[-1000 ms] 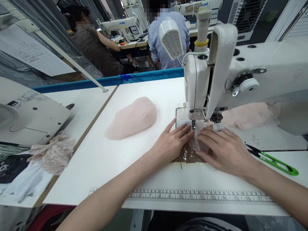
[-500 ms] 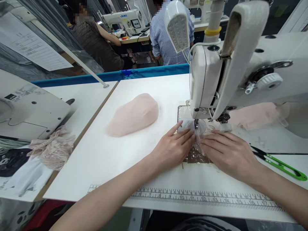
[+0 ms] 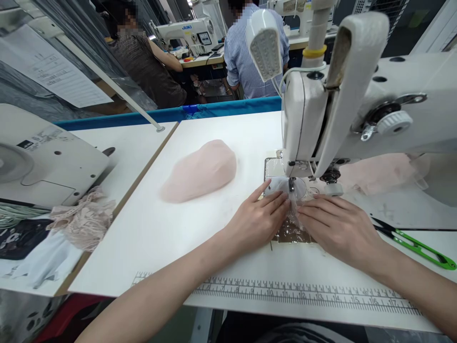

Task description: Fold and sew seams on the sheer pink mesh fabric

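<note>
A thin, see-through piece of fabric (image 3: 293, 209) lies under the needle of the white sewing machine (image 3: 357, 109). My left hand (image 3: 257, 219) rests flat on it from the left, fingers stretched toward the presser foot (image 3: 292, 185). My right hand (image 3: 339, 226) lies flat on it from the right, fingertips nearly meeting those of the left. Both hands press the fabric onto the metal plate (image 3: 273, 167).
A pale pink fabric mound (image 3: 200, 170) sits on the white table (image 3: 160, 233) to the left. Green thread snips (image 3: 416, 244) lie at right, more pink cloth (image 3: 374, 172) behind the machine. Lace trim (image 3: 84, 220) and another machine (image 3: 39, 162) are far left. Two people work behind.
My hands have shifted slightly toward me with the fabric, and the view has moved closer to the machine head. Over the last half second almost nothing has moved.
</note>
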A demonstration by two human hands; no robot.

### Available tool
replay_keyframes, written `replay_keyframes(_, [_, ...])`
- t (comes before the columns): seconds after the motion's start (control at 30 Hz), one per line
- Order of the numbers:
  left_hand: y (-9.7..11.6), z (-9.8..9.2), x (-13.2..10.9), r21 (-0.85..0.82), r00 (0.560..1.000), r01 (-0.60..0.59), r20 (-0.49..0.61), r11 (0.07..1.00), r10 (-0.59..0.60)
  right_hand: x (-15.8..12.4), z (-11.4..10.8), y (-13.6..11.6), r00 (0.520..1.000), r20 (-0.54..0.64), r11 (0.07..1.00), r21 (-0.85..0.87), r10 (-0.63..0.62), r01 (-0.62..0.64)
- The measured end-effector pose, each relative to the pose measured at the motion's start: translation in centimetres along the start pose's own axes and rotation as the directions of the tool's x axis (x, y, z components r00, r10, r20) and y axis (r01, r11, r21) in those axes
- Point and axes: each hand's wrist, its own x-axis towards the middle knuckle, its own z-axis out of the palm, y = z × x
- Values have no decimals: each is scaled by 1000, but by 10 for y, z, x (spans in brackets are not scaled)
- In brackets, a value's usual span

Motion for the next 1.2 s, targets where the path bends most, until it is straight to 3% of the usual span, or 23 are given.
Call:
replay_keyframes(0.43, [-10,6,4,-9,999,32,23,999,-32,4,5,5,1000,-4,999,-34,12,-12])
replay_keyframes(0.77, [0,2,0,-22,1000,25,-1,999,-25,-1,4,-1,999,5,999,-30,34,-34])
replay_keyframes(1.2, [-11,9,6,13,997,68,40,998,-69,2,4,0,996,38,996,-55,76,-74])
